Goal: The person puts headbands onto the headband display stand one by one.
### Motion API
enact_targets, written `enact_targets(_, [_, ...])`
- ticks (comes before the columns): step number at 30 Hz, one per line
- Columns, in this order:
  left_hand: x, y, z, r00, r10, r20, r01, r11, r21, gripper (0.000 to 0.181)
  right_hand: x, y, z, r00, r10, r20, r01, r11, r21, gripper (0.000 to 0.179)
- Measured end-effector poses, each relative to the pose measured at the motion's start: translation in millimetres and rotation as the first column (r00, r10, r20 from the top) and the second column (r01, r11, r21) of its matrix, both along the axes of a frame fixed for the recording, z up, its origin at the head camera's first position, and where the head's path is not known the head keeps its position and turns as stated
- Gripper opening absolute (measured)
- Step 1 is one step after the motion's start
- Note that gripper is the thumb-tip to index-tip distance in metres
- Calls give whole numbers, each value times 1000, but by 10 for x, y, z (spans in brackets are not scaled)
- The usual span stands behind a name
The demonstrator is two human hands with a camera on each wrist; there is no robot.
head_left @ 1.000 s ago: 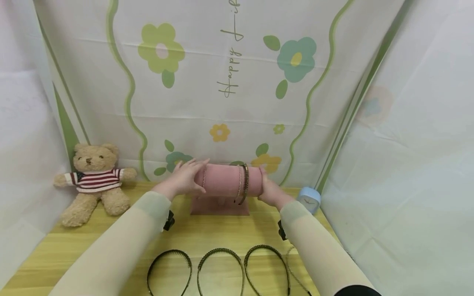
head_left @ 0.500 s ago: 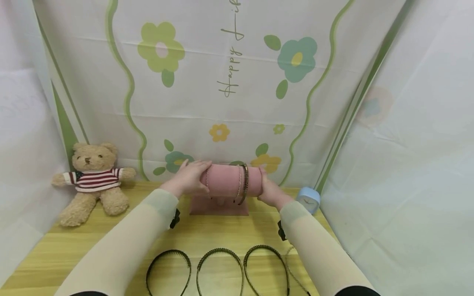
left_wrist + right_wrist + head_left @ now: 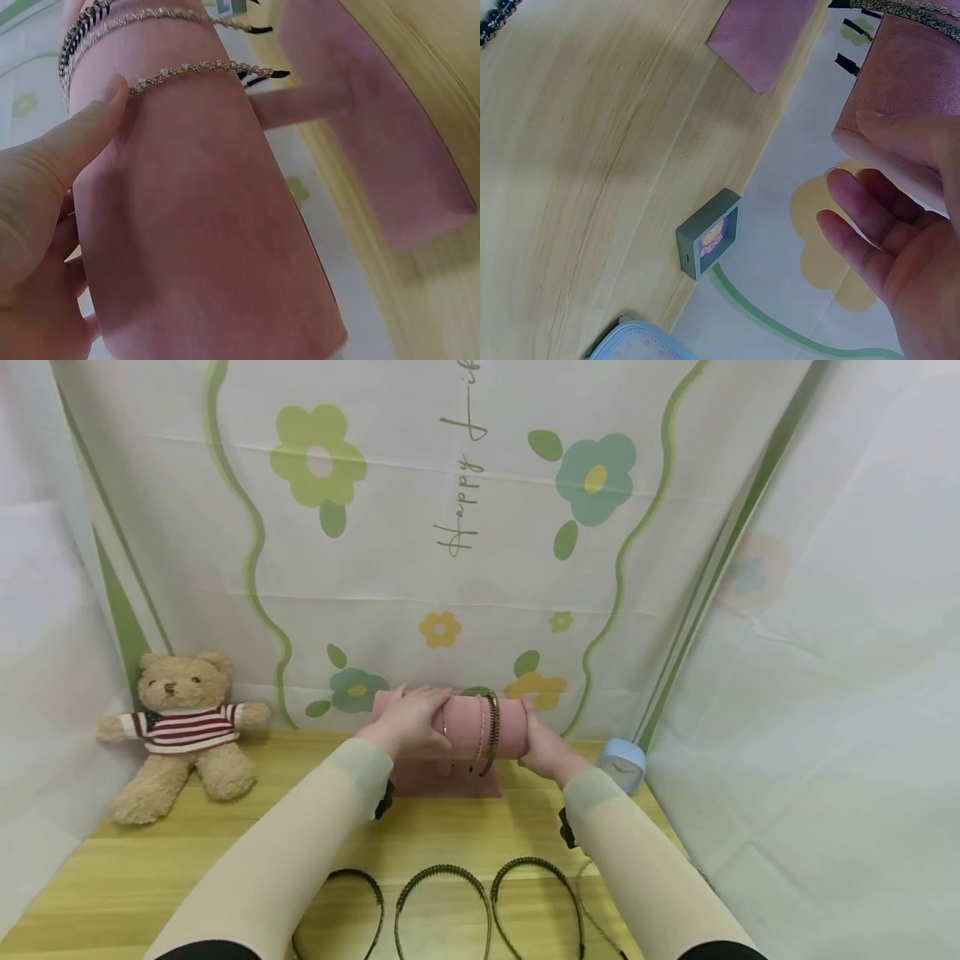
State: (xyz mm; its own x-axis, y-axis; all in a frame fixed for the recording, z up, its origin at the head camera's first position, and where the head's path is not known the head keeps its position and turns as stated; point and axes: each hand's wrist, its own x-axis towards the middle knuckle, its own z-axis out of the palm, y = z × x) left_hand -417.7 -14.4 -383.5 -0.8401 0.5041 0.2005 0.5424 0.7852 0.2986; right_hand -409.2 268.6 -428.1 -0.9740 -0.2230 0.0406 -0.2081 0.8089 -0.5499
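A pink padded headband stand [image 3: 512, 727] has its roll lying sideways above a flat base. My left hand [image 3: 412, 720] reaches round the roll, its thumb right at a thin beaded headband [image 3: 187, 69] that arches over it. Further right along the roll sit a second beaded headband [image 3: 481, 735] and a dark toothed headband [image 3: 493, 735], close together. At the roll's right end, my right hand [image 3: 547, 747] holds the rim, thumb on the pink cloth and fingers bent below. The left fingertips are partly hidden behind the roll.
Several headbands lie in a row on the wooden table's near side, one dark headband [image 3: 442, 868] in the middle. A teddy bear [image 3: 183, 727] sits at left. A blue clock [image 3: 621, 765] and a small grey box frame [image 3: 709, 234] stand at right.
My left hand has slid right along the roll, and the thin beaded headband has shifted with it toward the other two. My right hand stays at the roll's end.
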Motion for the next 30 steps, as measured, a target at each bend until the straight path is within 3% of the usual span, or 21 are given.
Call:
enact_targets(15, [-98, 318, -46, 999, 15, 38, -14, 1000, -11, 104, -38, 4, -29, 1000, -6, -15, 7, 999, 39, 122])
enact_targets(22, [-107, 347, -27, 998, 20, 57, -18, 999, -38, 102, -24, -12, -12, 999, 0, -47, 2, 999, 47, 122])
enact_targets(30, [-102, 331, -22, 995, -1, 102, 2, 1000, -11, 98, -44, -4, -27, 999, -14, -39, 16, 999, 52, 123])
